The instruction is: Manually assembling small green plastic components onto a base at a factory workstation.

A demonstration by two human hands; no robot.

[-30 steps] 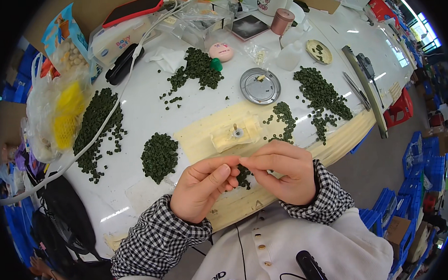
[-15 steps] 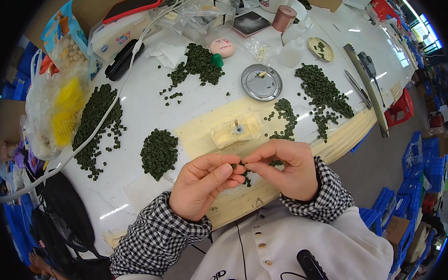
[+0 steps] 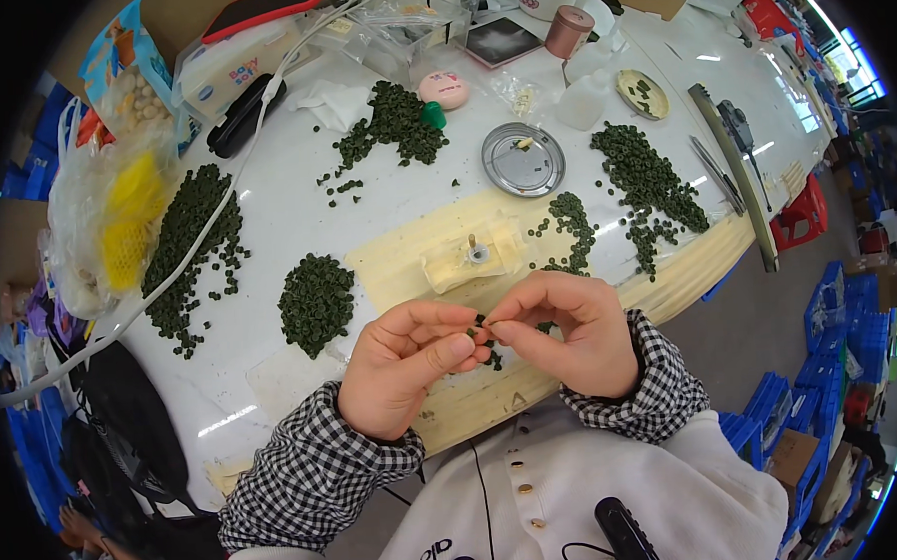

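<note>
My left hand is closed in a pinch on a small dark green piece between thumb and fingers. Just beside it, my right hand has thumb and forefinger pressed together; what sits between those tips is too small to make out. The two hands' fingertips almost meet over the front edge of the table. Under them lie a few loose dark green pieces, partly hidden by the fingers. Beyond the hands, a pale yellowish block with a small metal fitting and an upright pin rests on a wooden board.
Heaps of similar green pieces lie at left, far left, back and right. A round metal dish stands behind the block. A white cable crosses the left side. Tweezers lie at right.
The hands stay close together, with the left fingers shifted slightly and the small green piece turned a little between them. The table view has moved very slightly.
</note>
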